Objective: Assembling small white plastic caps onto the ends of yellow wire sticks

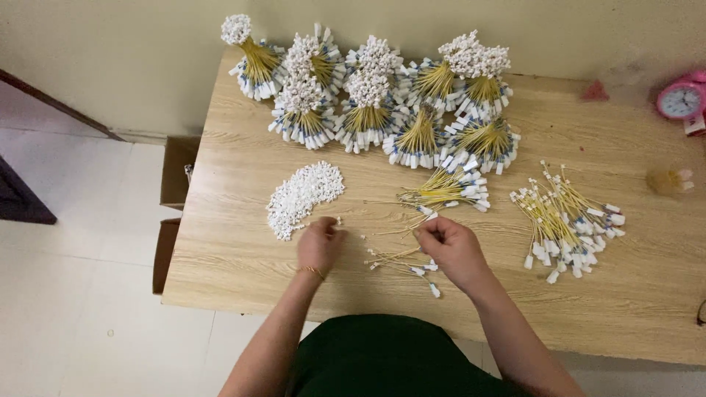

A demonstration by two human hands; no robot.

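Observation:
My left hand (320, 241) rests on the wooden table (243, 257), fingers curled at the near edge of a curved heap of small white plastic caps (303, 195); one loose cap lies by its fingertips. My right hand (450, 246) pinches the end of a thin yellow wire (412, 224) with a white tag, just below a loose fan of yellow wires (445, 192). A few finished wires (403, 261) lie between my hands.
Several bound bundles of yellow wires with white caps (368, 103) stand along the table's far edge. Another loose pile of wires (562, 220) lies at the right. A pink alarm clock (680, 99) sits at the far right. Cardboard boxes (176, 173) stand on the floor at the left.

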